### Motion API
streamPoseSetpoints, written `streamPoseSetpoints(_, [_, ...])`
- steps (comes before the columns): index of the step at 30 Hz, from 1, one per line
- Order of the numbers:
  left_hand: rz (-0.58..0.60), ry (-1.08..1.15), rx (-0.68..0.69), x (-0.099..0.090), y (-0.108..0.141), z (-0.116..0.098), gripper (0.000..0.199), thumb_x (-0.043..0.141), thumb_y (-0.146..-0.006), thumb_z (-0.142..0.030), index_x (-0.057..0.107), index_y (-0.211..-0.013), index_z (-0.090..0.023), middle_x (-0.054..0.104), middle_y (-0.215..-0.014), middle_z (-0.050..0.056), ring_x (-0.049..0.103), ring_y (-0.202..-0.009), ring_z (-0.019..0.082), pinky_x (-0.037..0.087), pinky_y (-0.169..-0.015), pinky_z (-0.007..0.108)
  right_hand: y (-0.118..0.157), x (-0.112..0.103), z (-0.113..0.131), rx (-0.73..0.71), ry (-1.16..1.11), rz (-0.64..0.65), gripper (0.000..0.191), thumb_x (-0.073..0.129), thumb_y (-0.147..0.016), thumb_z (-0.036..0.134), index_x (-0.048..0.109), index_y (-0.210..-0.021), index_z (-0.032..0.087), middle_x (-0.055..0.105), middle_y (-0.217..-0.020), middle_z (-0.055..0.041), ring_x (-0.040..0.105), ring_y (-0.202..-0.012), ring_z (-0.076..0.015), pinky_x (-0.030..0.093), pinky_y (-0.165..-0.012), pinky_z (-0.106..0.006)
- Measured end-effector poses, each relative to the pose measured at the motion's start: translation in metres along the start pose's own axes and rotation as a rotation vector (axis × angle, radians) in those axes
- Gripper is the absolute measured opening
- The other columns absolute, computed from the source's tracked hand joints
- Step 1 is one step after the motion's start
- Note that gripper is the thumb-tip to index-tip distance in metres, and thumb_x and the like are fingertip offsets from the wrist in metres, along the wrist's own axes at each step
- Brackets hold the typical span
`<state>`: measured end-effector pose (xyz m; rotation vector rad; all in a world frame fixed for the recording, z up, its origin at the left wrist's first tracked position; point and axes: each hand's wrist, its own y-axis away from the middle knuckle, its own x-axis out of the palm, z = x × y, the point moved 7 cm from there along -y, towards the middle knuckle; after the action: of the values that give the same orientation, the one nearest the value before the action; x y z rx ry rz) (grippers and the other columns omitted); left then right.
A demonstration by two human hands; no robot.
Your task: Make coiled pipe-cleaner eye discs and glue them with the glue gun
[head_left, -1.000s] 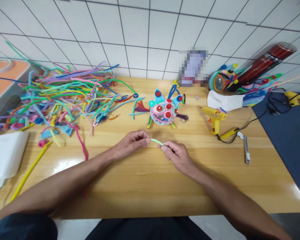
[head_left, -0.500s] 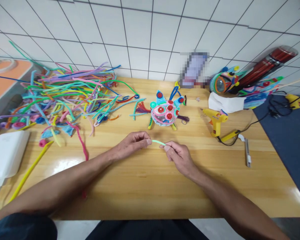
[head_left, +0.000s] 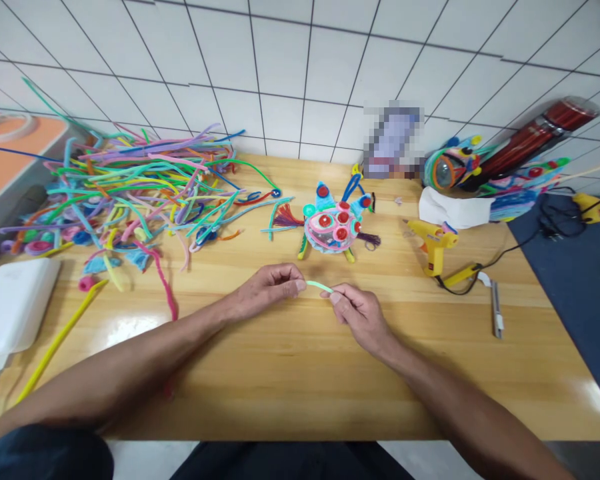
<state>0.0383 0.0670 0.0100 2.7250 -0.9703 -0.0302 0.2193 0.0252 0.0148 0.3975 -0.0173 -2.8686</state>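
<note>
A short, light green pipe cleaner [head_left: 319, 285] stretches between my two hands, bowed slightly upward. Its left end is pinched by my left hand [head_left: 273, 288], with thumb and forefinger closed. My right hand [head_left: 359, 313] grips the other end the same way. Just beyond them on the wooden table stands a colourful craft figure [head_left: 333, 227] with red round pieces, a pink outline, blue pointed ears, tassels at both sides and yellow-green feet. Both hands are apart from the figure.
A heap of pipe cleaners [head_left: 145, 180] covers the back left. A white power bank [head_left: 20, 303] lies at the left edge. On the right are a yellow glue gun [head_left: 433, 247], a utility knife [head_left: 497, 310], white paper [head_left: 455, 208] and a red flask [head_left: 535, 143].
The view has shifted very slightly. Both hands keep their hold on the light green pipe cleaner, and nothing else has visibly moved.
</note>
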Motion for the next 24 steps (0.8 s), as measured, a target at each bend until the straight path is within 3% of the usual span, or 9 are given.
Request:
streamPoseSetpoints(10, [0.042, -0.074, 0.054, 0.004, 0.000, -0.004, 0.038, 0.066, -0.095, -0.049, 0.065, -0.081, -0.013, 0.058, -0.071, -0.002, 0.046, -0.066, 0.010, 0.036, -0.063, 0.022, 0.001, 0.000, -0.004, 0.016, 0.009, 0.018, 0.031, 0.057, -0.098, 0.044, 0.073, -0.097, 0.018, 0.050, -0.056, 0.0065, 0.044, -0.050, -0.0095, 0.034, -0.050, -0.023])
streamPoseSetpoints(15, [0.120, -0.125, 0.033, 0.013, 0.003, -0.002, 0.036, 0.064, -0.096, -0.048, 0.065, -0.086, -0.014, 0.049, -0.068, -0.005, 0.039, -0.063, 0.009, 0.033, -0.059, 0.021, 0.001, -0.001, -0.001, 0.002, 0.061, 0.000, 0.026, 0.060, -0.096, 0.042, 0.073, -0.093, 0.019, 0.049, -0.056, 0.0064, 0.045, -0.050, -0.0100, 0.035, -0.049, -0.024])
streamPoseSetpoints(21, [0.040, -0.112, 0.057, 0.009, 0.001, 0.000, 0.037, 0.066, -0.095, -0.050, 0.063, -0.088, -0.014, 0.047, -0.071, -0.005, 0.038, -0.064, 0.009, 0.031, -0.057, 0.021, 0.001, -0.003, -0.002, 0.001, 0.079, -0.047, 0.028, 0.058, -0.098, 0.042, 0.071, -0.088, 0.020, 0.047, -0.055, 0.0063, 0.041, -0.049, -0.0102, 0.033, -0.048, -0.025])
streamPoseSetpoints(24, [-0.005, -0.148, 0.100, 0.006, 0.001, -0.001, 0.038, 0.066, -0.095, -0.050, 0.063, -0.086, -0.014, 0.044, -0.069, -0.005, 0.037, -0.064, 0.009, 0.030, -0.058, 0.021, 0.000, -0.007, 0.008, -0.075, 0.185, -0.059, 0.024, 0.059, -0.099, 0.039, 0.072, -0.100, 0.020, 0.065, -0.071, 0.0014, 0.057, -0.061, -0.0134, 0.045, -0.058, -0.026])
